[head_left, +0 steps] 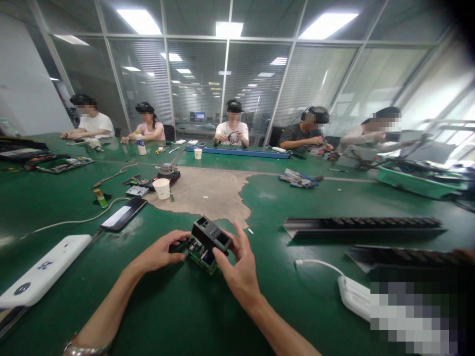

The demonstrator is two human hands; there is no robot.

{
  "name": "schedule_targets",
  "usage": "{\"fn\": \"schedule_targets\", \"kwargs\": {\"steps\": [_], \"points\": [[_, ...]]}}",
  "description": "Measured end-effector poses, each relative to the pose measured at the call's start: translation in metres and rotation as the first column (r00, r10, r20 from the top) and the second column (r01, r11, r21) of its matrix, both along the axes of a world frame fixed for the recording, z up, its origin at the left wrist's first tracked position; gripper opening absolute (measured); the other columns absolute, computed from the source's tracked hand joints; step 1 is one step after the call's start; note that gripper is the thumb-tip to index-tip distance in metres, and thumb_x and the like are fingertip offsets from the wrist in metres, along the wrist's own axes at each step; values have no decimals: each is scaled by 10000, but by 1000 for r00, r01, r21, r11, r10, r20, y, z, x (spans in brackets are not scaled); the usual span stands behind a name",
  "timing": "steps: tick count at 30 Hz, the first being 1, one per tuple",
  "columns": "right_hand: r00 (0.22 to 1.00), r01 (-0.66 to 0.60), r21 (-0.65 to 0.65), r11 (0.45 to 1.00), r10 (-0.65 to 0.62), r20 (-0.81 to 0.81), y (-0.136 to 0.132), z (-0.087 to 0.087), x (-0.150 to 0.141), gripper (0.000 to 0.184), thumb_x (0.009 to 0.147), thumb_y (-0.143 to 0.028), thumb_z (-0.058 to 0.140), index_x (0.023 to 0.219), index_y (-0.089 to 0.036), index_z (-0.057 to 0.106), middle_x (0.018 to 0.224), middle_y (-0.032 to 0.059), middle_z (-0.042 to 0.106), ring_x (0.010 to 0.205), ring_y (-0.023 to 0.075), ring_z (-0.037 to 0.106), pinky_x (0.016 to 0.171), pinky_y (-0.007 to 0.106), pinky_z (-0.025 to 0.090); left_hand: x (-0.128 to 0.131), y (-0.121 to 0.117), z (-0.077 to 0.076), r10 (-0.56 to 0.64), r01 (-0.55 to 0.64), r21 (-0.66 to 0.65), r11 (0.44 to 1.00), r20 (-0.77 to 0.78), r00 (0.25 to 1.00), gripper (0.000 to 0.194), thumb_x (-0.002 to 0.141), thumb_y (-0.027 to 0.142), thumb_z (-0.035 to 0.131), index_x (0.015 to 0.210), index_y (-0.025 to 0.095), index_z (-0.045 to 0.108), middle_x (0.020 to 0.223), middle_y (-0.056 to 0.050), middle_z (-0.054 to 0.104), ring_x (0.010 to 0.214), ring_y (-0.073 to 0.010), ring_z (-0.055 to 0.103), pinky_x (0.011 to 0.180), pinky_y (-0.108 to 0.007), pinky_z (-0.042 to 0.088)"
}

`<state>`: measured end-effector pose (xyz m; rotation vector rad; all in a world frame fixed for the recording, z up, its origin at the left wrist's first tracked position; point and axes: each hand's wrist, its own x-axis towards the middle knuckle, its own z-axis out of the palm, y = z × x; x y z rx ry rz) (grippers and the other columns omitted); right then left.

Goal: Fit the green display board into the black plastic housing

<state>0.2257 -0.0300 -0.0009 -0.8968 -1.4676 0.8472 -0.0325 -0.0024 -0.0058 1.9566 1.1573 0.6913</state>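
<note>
A black plastic cover [211, 234] with rectangular cutouts is tilted over a green circuit board [203, 258]. My right hand [240, 267] holds the cover by its right end, thumb at the near edge and fingers behind. At the board's left edge is my left hand [163, 251], closed around that side with its thumb in front; its fingertips are partly hidden behind the parts. A gap shows between cover and board, with small components and a dark bluish part visible inside. Both pieces are just above or on the green table [178, 316]; I cannot tell which.
A phone [125, 213] and a white power bank [46, 269] lie to the left. Ahead are a paper cup [162, 189] and electronic parts. Black metal channels [363, 226], gloves [300, 178] and a green basket [419, 182] are rightward. Several people sit opposite.
</note>
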Motion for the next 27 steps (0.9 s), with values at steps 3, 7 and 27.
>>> {"fn": "schedule_targets", "kwargs": {"steps": [3,7,27], "points": [[997,74,-23,997,-74,-10,11,-3,6,747,845,-268,654,1480,-208,266,1246,110,612,1109,244,630,1010,437,484,1,-1,3,-5,5,-1,1000,-17,1000,607,813,342,671,1384,297,471,1417,-65,484,1260,-287,472,1033,-444,403],[992,122,-49,991,-120,36,26,-18,13,729,829,-272,657,1462,-204,302,1228,101,622,1095,241,635,999,435,485,2,-2,6,6,-7,-8,1000,-37,999,598,818,356,665,1382,292,476,1421,-66,480,1261,-286,472,1039,-441,399],[919,227,-62,972,-193,342,41,-36,25,815,713,-172,633,1457,-168,301,1139,93,652,1047,269,633,970,465,472,0,0,3,-5,4,-13,1000,-44,999,604,827,370,660,1394,323,458,1444,-50,459,1287,-289,451,1058,-457,386]]}}
